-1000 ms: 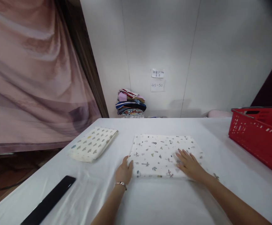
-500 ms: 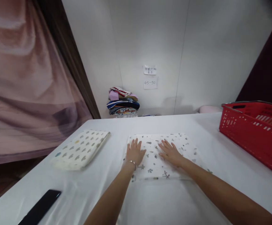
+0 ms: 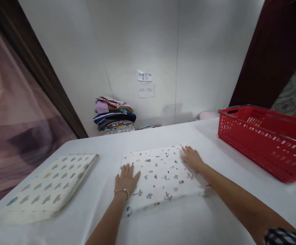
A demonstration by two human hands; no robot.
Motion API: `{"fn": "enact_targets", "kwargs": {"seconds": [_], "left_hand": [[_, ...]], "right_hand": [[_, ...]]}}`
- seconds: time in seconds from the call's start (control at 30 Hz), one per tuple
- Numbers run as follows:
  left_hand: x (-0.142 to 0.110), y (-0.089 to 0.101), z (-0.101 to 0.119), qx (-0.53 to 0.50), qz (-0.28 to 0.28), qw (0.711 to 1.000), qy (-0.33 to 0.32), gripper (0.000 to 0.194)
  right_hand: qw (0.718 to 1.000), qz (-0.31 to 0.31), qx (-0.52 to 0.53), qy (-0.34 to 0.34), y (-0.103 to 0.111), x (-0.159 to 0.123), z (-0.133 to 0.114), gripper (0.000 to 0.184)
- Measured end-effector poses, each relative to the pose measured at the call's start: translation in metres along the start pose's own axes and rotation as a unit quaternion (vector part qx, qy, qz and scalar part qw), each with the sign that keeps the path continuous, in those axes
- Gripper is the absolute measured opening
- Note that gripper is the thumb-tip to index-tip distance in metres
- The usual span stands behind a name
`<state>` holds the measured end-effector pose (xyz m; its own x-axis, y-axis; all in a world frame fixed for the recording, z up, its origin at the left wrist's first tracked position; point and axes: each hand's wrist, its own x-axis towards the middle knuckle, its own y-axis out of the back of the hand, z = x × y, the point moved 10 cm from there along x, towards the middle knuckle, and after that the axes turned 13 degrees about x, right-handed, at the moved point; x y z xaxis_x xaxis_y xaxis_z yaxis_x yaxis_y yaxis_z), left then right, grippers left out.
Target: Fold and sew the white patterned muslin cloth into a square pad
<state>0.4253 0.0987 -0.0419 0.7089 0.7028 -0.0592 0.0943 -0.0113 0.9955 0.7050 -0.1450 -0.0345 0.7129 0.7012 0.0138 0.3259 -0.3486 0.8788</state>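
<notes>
A folded white cloth printed with small plants and shapes lies flat on the table, directly in front of me. My left hand, with a bracelet at the wrist, rests palm down on its left edge, fingers spread. On the cloth's far right part lies my right hand, also flat with fingers stretched out. Neither hand grips anything. To the left is a second folded cloth, cream with grey cloud-like shapes, touched by neither hand.
A red plastic basket with metal handles stands on the white table at the right. Behind the table is a stack of folded fabrics against the wall, below paper notes. A pink curtain hangs at left.
My right hand has slid outward to the cloth's right side, and my left hand is at its left edge. The view has turned right; the black phone-like object has left the picture.
</notes>
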Motion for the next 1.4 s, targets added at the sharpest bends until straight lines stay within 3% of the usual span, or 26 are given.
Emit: {"fn": "enact_targets", "kwargs": {"seconds": [0.1, 0.2, 0.3, 0.37, 0.47, 0.57, 0.7, 0.87, 0.93, 0.97, 1.03, 1.13, 1.27, 1.4], "left_hand": [[0.003, 0.003, -0.004, -0.021, 0.002, 1.0, 0.01, 0.068], [0.007, 0.014, -0.023, -0.057, 0.036, 0.995, 0.072, 0.062], [0.008, 0.019, -0.047, -0.073, 0.026, 0.988, 0.134, 0.06], [0.007, 0.017, -0.056, -0.076, -0.017, 0.986, 0.145, 0.06], [-0.003, 0.009, -0.067, -0.096, -0.09, 0.978, 0.16, 0.06], [-0.018, 0.006, -0.07, -0.115, -0.109, 0.971, 0.181, 0.058], [-0.046, 0.003, -0.048, -0.133, -0.095, 0.968, 0.189, 0.056], [-0.083, -0.002, 0.037, -0.205, -0.113, 0.969, 0.078, 0.056], [-0.092, -0.004, 0.057, -0.241, -0.115, 0.962, 0.056, 0.057], [-0.094, -0.007, 0.06, -0.269, -0.12, 0.954, 0.063, 0.056], [-0.094, -0.017, 0.057, -0.334, -0.139, 0.928, 0.091, 0.053], [-0.085, -0.03, 0.042, -0.402, -0.154, 0.894, 0.129, 0.047], [-0.065, -0.026, 0.023, -0.454, -0.093, 0.871, 0.163, 0.038], [-0.052, -0.021, 0.012, -0.487, -0.026, 0.853, 0.184, 0.032]], "right_hand": [[0.994, 0.033, 0.04, -0.096, 0.02, -0.007, 0.053, 0.058], [0.989, 0.023, 0.053, -0.133, 0.025, -0.016, 0.081, 0.061], [0.989, 0.01, 0.057, -0.139, 0.023, -0.024, 0.086, 0.057], [0.989, 0.0, 0.06, -0.136, 0.02, -0.029, 0.082, 0.054], [0.989, -0.009, 0.066, -0.13, 0.015, -0.038, 0.074, 0.053], [0.99, -0.018, 0.081, -0.117, 0.018, -0.042, 0.073, 0.052], [0.992, -0.016, 0.087, -0.089, 0.05, -0.022, 0.087, 0.051], [0.988, 0.101, -0.026, -0.113, 0.125, 0.021, 0.097, 0.05], [0.987, 0.122, -0.04, -0.099, 0.129, 0.028, 0.078, 0.055], [0.99, 0.114, -0.031, -0.073, 0.12, 0.029, 0.062, 0.055], [0.997, 0.069, 0.016, 0.002, 0.085, 0.022, 0.02, 0.05], [0.992, -0.006, 0.103, 0.072, 0.019, -0.012, -0.039, 0.046], [0.976, -0.08, 0.162, 0.118, -0.048, -0.062, -0.107, 0.043], [0.964, -0.089, 0.193, 0.16, -0.067, -0.079, -0.173, 0.034]]}}
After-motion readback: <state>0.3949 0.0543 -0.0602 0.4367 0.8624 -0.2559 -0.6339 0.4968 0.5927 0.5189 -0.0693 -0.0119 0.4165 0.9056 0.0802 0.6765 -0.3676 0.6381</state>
